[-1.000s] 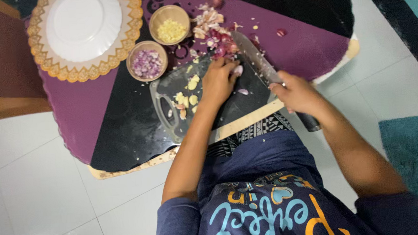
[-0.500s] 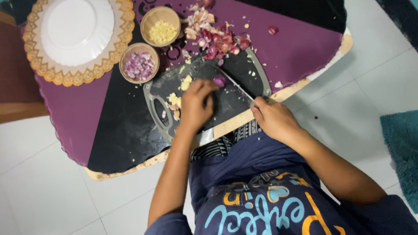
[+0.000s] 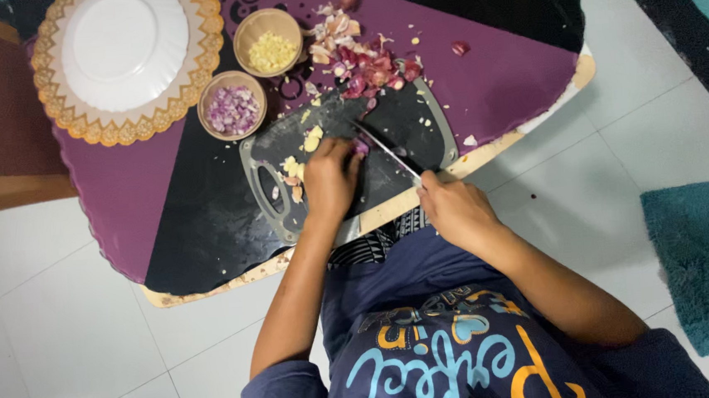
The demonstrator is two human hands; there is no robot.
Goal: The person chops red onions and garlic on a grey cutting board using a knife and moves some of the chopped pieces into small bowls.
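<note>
Left hand [image 3: 330, 180]: fingers curled down on the black cutting board [image 3: 416, 124], fingertips pinning a small purple shallot piece [image 3: 360, 147] that shows just past them, at about 1 o'clock from the hand.

Right hand [image 3: 453, 210]: closed around the handle of a knife [image 3: 386, 149]. The handle itself is hidden in the fist.

Knife: blade runs from the right hand toward 10 o'clock, long axis slanting up-left across the board. Its far end reaches the shallot piece, just beside the left fingertips. Whether the edge touches the fingers cannot be told.

Key relation: the shallot piece lies between the two hands, touching the left, at the blade's far end from the right. The left hand is the nearer.

Board: a few pale garlic bits [image 3: 310, 140] lie at 11 o'clock from the left hand.

Surface [image 3: 496, 81], purple and black covering: heap of reddish skins and trimmings [image 3: 361, 61] at the board's 12 o'clock edge. Small bowl of chopped shallot [image 3: 232, 108] and small bowl of pale chopped garlic [image 3: 269, 51] at 11 o'clock. White plate [image 3: 123, 45] on a gold-edged mat farther toward 10 o'clock.
</note>
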